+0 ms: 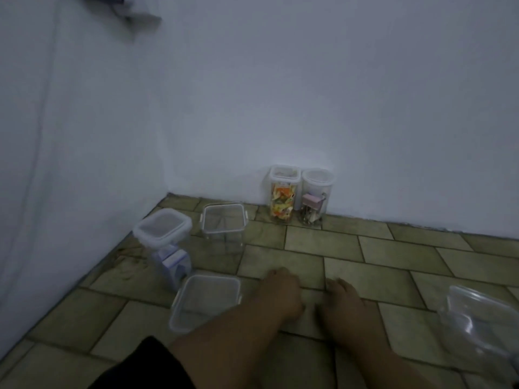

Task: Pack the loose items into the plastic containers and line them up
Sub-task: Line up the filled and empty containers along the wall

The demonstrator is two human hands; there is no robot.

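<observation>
Dim, blurred head view of a tiled floor [365, 248] meeting white walls. Landmark: the open container [206, 301] nearest the camera, no lid on it.

Left hand [280, 293] just right of it, palm down on the tiles; right hand [345, 304] further right, also down. Whether the fingers grip anything cannot be told.

Lidded container [165, 240] just behind-left of the landmark. Second open container [223, 223] behind it. Far behind-right, against the wall, two lidded containers touching: one with colourful pieces [282, 195], one with clips [316, 196]. Clear plastic bag [477, 327] far right.
</observation>
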